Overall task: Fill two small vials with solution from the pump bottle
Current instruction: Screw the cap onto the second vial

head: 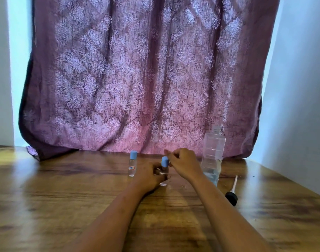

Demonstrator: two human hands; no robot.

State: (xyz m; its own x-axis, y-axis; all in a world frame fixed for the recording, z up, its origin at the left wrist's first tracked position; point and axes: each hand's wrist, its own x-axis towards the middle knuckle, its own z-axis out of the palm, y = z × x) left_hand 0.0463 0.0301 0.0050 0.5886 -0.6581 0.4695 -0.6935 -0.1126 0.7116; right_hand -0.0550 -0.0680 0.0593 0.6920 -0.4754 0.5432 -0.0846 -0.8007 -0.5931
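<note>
I log left hand (148, 176) gripping the vial (164, 170) upright on the table (64, 188), right hand (182, 164) pinching its cap (165, 161) (second vial (132, 165) capped, just beside); a crooked twist could tip it and spill solution.

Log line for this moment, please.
left hand grips vial; right hand pinches its blue cap; second vial capped; pump bottle open; pump head on table

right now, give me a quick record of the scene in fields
left hand: grips second vial, upright on table
right hand: pinches its blue cap
first vial: capped, upright, left of the hands, untouched
bottle: upright, neck open, a little liquid at the bottom
pump: off the bottle, lying on the table to its right
</note>
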